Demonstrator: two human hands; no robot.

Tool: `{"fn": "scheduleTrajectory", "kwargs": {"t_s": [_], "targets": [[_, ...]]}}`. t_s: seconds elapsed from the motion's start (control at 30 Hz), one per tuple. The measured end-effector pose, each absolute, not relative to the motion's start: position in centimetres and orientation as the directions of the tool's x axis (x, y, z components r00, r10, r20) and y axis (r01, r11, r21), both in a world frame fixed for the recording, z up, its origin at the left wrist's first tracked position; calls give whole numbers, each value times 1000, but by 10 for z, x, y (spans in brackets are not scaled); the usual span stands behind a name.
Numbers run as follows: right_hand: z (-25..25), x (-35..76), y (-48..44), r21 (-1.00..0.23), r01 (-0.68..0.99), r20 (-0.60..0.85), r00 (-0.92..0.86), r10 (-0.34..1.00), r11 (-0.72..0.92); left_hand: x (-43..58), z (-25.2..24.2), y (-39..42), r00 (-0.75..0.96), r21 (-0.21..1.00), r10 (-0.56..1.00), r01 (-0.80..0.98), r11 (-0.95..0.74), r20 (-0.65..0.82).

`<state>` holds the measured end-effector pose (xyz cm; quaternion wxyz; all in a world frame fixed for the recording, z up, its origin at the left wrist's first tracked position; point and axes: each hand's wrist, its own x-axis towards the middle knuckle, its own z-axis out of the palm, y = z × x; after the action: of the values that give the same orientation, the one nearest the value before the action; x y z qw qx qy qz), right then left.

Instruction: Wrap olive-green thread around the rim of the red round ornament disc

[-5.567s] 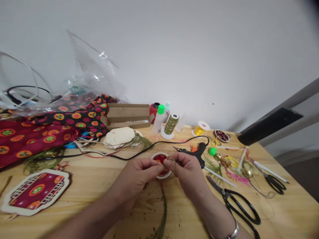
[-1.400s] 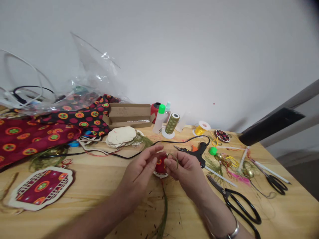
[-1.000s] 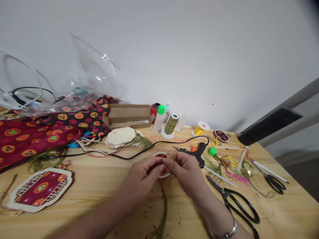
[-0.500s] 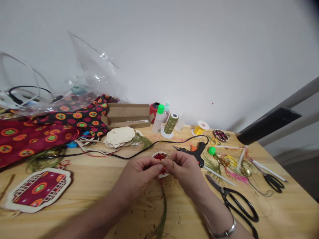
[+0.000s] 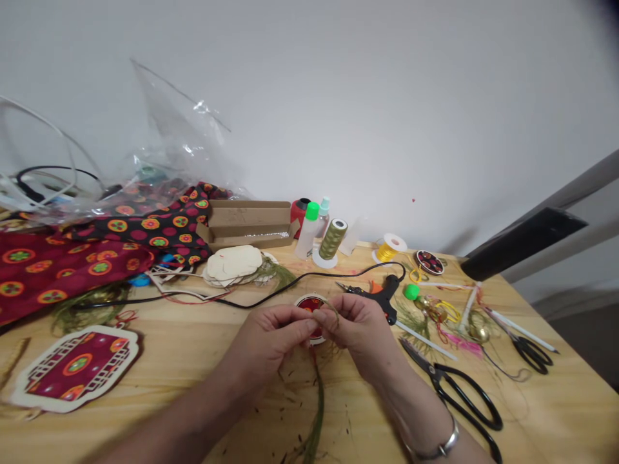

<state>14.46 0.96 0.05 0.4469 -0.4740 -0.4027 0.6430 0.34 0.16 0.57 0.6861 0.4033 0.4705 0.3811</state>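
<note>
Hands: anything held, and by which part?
Right hand pinches the cord near a visible bend, between thumb and finger. Left hand: thumb and finger pinched; whether they grip it can't be told.

No text, label, brand or number can be read; on the green-capped bottle at twelve o'clock, any print is too small.
</note>
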Motion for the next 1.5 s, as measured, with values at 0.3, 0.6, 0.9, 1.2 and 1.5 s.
{"fn": "scheduleTrajectory", "kwargs": {"t_s": [0.3,0.6,0.9,1.2,1.5], "targets": [[4,152,8,-974,218,22,-203,979,67,3,3,8,180,932,934,-142,335,-308],[9,148,2,-937,346,29,-67,997,51,2,8,7,104,951,954,-102,293,-283],[3,141,-13,-754,556,229,-276,934,349,3,-2,7,126,890,930,-270,367,-345],[1,143,-13,-599,664,181,-431,884,447,-2,-10,13,258,751,877,-453,481,-406],[2,155,4,-833,402,359,-129,924,380,0,-11,9,261,774,870,-399,492,-418]]}}
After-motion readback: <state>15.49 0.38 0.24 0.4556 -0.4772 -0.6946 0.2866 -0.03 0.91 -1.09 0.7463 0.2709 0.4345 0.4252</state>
